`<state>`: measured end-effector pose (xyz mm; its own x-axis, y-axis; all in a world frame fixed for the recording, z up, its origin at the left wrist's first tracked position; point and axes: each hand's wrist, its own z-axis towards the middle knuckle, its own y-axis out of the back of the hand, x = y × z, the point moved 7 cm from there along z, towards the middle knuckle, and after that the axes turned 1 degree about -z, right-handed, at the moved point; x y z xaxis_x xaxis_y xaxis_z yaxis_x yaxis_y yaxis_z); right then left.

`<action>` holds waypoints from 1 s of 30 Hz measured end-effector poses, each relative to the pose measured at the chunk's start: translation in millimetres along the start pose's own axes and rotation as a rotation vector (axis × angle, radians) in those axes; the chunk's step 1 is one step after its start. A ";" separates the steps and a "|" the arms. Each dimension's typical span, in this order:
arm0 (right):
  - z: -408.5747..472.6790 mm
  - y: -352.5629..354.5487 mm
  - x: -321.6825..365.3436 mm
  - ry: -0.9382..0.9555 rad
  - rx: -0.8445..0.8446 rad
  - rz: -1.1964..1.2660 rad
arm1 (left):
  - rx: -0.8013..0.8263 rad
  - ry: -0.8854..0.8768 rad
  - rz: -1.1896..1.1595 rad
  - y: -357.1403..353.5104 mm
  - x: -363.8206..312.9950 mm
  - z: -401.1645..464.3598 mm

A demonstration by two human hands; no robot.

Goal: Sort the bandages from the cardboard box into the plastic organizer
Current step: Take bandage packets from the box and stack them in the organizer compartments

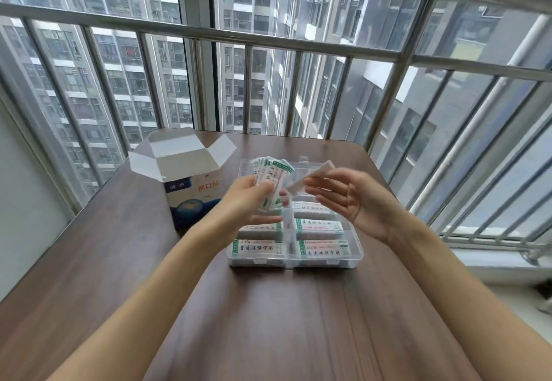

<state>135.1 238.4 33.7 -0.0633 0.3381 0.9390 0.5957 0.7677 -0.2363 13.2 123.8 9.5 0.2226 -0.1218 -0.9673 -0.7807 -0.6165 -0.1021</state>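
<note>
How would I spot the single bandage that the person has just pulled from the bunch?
Start at the brown wooden table and find the clear plastic organizer on it. Above it, the right hand pinches one white paper-wrapped bandage strip. It is alone and shows its plain side, unlike the fanned green-printed bundle in the left hand.

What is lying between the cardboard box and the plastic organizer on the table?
Only bare table between cardboard box and plastic organizer, in the head view.

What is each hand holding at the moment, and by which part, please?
Left hand grips a fan of bandages by their lower ends; right hand pinches one bandage near its lower end.
</note>
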 end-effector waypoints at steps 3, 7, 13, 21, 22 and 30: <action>-2.3 10.7 4.0 -0.060 0.048 0.028 | -0.040 0.004 -0.041 12.7 -2.3 1.7; 6.9 28.5 4.5 -0.034 0.088 -0.423 | -0.052 0.014 -0.057 22.4 1.4 -2.4; 32.8 36.0 15.4 0.182 0.044 -0.922 | -0.033 0.023 -0.030 17.7 5.2 -2.4; 56.1 34.1 5.5 0.151 0.089 -1.291 | 0.008 0.006 -0.012 16.4 0.4 0.9; 57.1 34.6 4.9 0.148 0.089 -1.300 | 0.007 0.009 -0.010 17.0 0.9 1.3; 64.4 25.4 9.3 0.238 0.088 -1.394 | 0.014 0.063 -0.015 17.0 8.8 3.3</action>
<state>98.0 296.1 20.4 -0.4094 -0.8054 0.4286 0.1061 0.4246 0.8991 0.0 114.8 -1.4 0.2706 -0.1620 -0.9490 -0.7852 -0.6074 -0.1202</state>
